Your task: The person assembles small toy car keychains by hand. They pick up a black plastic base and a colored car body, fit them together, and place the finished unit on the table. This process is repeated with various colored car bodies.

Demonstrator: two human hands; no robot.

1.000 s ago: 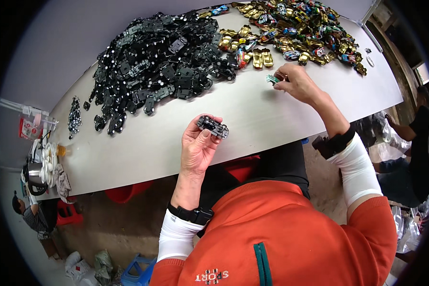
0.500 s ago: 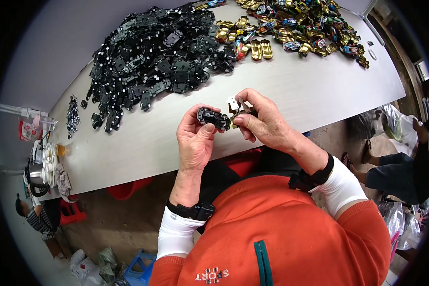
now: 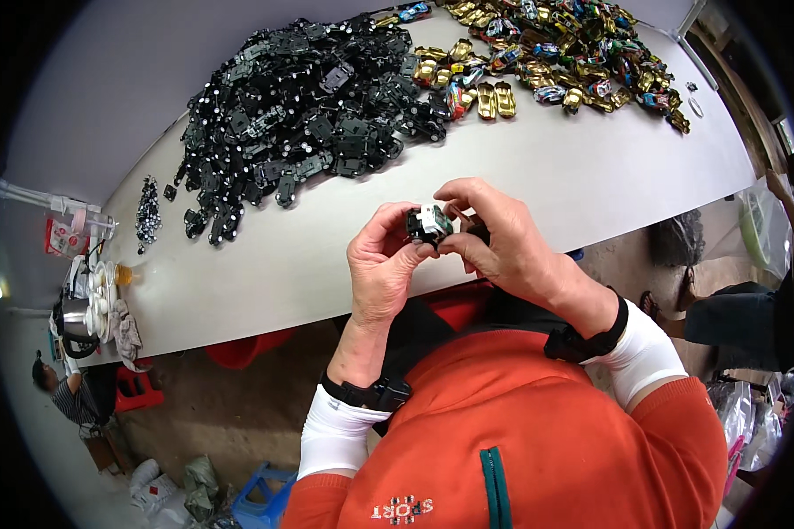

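Both my left hand (image 3: pixel 381 271) and my right hand (image 3: pixel 505 240), fingers nearly closed, pinch a black-and-white toy car (image 3: pixel 429 224) between them at mid-frame, neither nearer; fingers obscure its long axis. Behind spreads the pale tabletop (image 3: pixel 582 172), black chassis heap (image 3: pixel 295 119) upper left, gold cars (image 3: pixel 496 100) upper right.

Both hands (image 3: pixel 380 273) curled, close together
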